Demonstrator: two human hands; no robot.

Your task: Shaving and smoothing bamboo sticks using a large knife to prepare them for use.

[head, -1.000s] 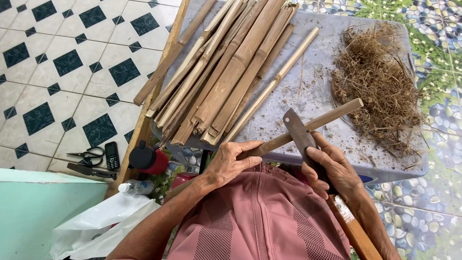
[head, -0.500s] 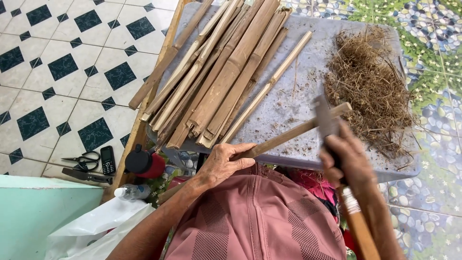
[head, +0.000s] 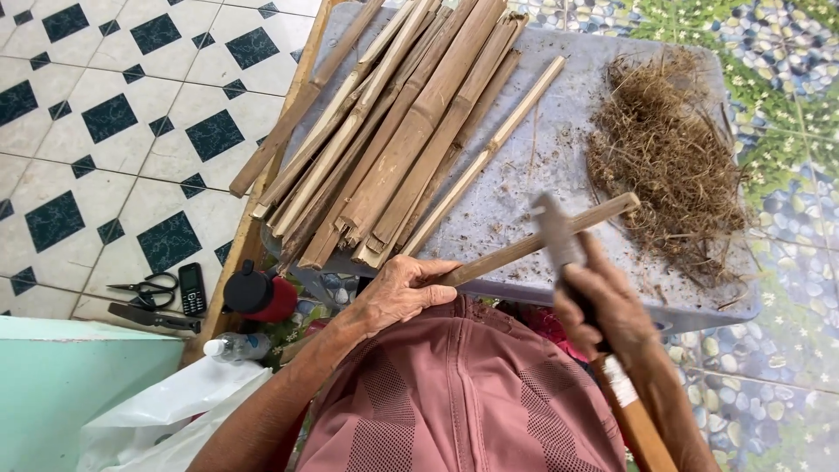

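— Why is the left hand (head: 398, 293) wrapped around the near end of that bamboo strip (head: 537, 243)?

— It looks like a steadying grip: the fingers are closed on the strip, which runs from the lap up and to the right, its far end over the grey table (head: 559, 149). Held that way, the upper stretch is free for the blade.

— And the right hand (head: 603, 306)?

— It is clenched on a knife (head: 559, 236) with a wooden handle (head: 634, 419). The blade rises across the strip near its far end, blurred, so I cannot tell whether it touches the strip.

— What about the rest of the bamboo?

— A bundle of split bamboo (head: 402, 131) lies diagonally on the table's left side, well apart from the hands, while a heap of dry shavings (head: 669, 157) sits on the right.

— And the room?

— There is a white floor with dark diamond tiles (head: 105, 131) on the left and pebble-patterned flooring (head: 778, 70) on the right. Beside the table lie scissors (head: 144, 288), a small phone (head: 192, 288), a red flask with a black lid (head: 260, 295) and a plastic bottle (head: 232, 347).
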